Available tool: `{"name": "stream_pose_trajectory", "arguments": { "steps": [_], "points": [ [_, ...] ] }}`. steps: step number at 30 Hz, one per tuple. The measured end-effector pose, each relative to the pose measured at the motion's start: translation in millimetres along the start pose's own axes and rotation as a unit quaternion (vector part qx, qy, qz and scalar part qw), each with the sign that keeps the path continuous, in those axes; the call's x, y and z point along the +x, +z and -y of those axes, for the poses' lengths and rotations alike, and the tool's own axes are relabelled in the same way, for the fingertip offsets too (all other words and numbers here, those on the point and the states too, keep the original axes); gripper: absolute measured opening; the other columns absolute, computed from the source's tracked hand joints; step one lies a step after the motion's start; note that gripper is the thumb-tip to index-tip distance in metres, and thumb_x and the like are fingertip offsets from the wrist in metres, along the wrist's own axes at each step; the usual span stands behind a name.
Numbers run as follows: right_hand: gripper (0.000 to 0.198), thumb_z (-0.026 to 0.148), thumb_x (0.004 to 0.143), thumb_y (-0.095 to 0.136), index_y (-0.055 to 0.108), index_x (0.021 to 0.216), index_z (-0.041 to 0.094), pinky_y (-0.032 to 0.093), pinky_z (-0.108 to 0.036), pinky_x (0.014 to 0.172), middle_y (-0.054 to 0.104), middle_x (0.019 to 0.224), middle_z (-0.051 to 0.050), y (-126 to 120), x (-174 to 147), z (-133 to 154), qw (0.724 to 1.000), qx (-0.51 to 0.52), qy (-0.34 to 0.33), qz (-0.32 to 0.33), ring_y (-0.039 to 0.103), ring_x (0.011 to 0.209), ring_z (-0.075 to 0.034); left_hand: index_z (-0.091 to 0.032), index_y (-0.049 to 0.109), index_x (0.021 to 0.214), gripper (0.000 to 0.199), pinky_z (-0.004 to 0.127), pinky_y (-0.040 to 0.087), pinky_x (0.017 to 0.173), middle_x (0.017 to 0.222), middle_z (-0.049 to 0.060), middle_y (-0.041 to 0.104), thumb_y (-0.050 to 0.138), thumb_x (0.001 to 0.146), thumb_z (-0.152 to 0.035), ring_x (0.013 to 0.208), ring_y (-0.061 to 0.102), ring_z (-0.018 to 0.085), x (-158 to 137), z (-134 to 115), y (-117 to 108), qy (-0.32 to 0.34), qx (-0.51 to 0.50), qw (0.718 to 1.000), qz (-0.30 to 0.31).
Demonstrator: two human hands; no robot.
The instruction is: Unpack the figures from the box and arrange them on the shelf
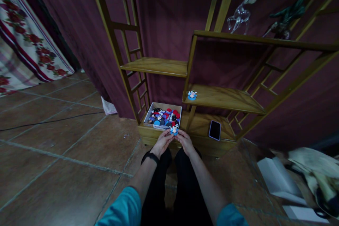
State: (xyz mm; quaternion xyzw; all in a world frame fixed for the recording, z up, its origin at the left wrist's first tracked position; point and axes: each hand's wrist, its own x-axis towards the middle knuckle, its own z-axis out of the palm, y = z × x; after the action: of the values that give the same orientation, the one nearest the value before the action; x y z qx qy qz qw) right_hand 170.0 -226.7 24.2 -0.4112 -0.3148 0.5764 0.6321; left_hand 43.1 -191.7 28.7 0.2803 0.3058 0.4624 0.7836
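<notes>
Between the fingertips of my left hand and my right hand is a small toy figurine on a blue base. Both hands pinch it from opposite sides, in front of the box. A white cardboard box stands just beyond, on the shelf unit's low bottom board. It is full of small figurines and round bases in red, blue, purple and black. A similar figurine with a blue base stands upright at the left end of the middle right shelf.
A phone lies on the bottom board to the right. The wooden shelf unit holds a clear glass deer and a dark green ornament up high. White boxes and cloth lie on the floor at right. A cable crosses the tiles.
</notes>
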Motion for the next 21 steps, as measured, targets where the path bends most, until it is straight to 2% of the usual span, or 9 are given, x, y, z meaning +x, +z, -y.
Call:
{"name": "stream_pose_trajectory", "arguments": {
  "steps": [21],
  "points": [
    [0.038, 0.032, 0.062, 0.070, 0.066, 0.099, 0.023, 0.044, -0.039, 0.090, 0.066, 0.105, -0.004, -1.6, 1.2, -2.5, 1.000, -0.003, -0.002, 0.002, 0.060, 0.098, -0.022, -0.018, 0.060, 0.104, 0.047, 0.026, 0.045, 0.082, 0.090, 0.004, 0.066, 0.072, 0.061, -0.005, 0.081, 0.062, 0.013, 1.3, 1.6, -0.4, 0.007, 0.021, 1.000, 0.005]
  ]
}}
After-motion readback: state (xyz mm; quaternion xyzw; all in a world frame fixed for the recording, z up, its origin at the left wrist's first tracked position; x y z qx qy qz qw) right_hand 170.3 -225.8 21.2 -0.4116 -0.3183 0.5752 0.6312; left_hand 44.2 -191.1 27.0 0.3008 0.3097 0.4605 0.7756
